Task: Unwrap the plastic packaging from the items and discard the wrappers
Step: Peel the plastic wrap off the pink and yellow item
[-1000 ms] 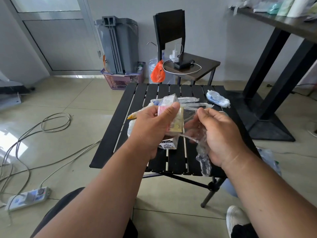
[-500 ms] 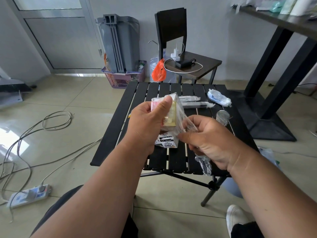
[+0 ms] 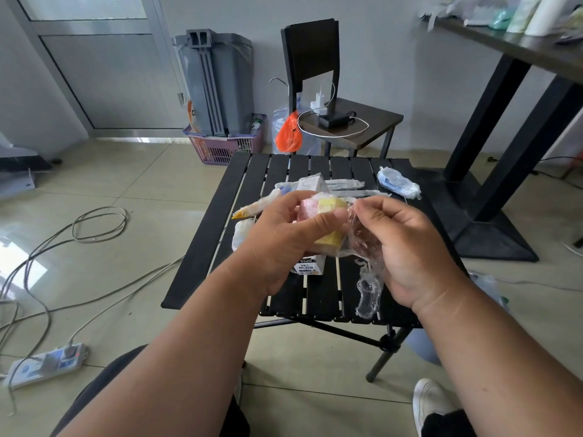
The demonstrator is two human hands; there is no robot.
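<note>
Above the bench (image 3: 202,263), the left hand (image 3: 284,244) grips a pink-and-yellow packet (image 3: 328,222) while the right hand (image 3: 407,247) pinches its clear wrapper (image 3: 362,244).

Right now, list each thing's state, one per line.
left hand: grips the pink and yellow pack
pink and yellow pack: held, partly unwrapped
right hand: pinches the clear wrapper
clear wrapper: peeled back, hanging loose
blue wrapped item: still wrapped, on table

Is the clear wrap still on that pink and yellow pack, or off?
Partly off. The left hand grips the pack; the right hand holds loose plastic wrap dangling.
</note>
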